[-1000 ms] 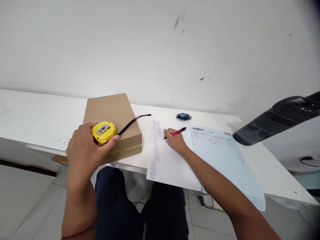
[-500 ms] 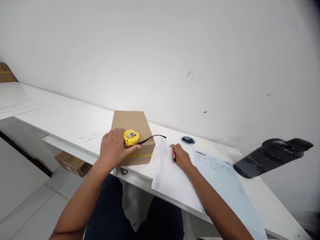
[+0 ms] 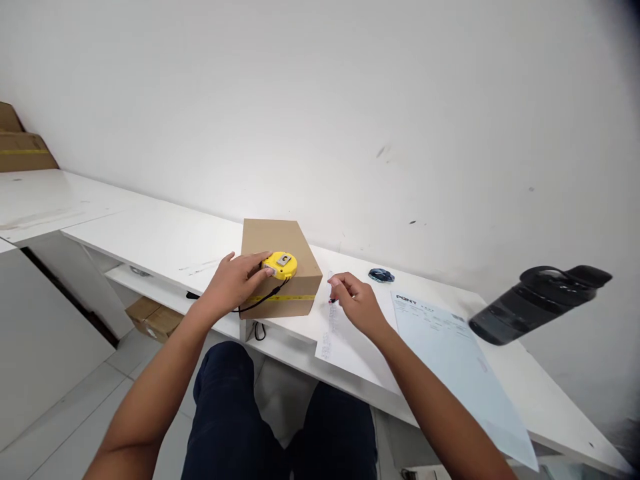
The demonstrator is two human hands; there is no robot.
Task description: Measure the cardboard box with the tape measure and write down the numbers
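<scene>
Fingers (image 3: 259, 259) of the left hand (image 3: 233, 283) wrap the tape measure (image 3: 290, 268) at the front edge of the box (image 3: 273, 233); no drawn-out blade is visible. Those of the right hand (image 3: 361, 308) pinch a pen (image 3: 332, 301) (mostly hidden by the grip) over the sheet (image 3: 359, 353). Writing (image 3: 327, 345) already runs down the sheet's left side, while the visible part beside it looks unmarked, suggesting a record only partly filled.

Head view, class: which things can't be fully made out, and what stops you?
Pen, head view: mostly hidden by the right hand.
Yellow tape measure, head view: one end covered by the left hand.
Writing on the white sheet, head view: too small to read.
Brown boxes, head view: cut off by the left edge.
</scene>
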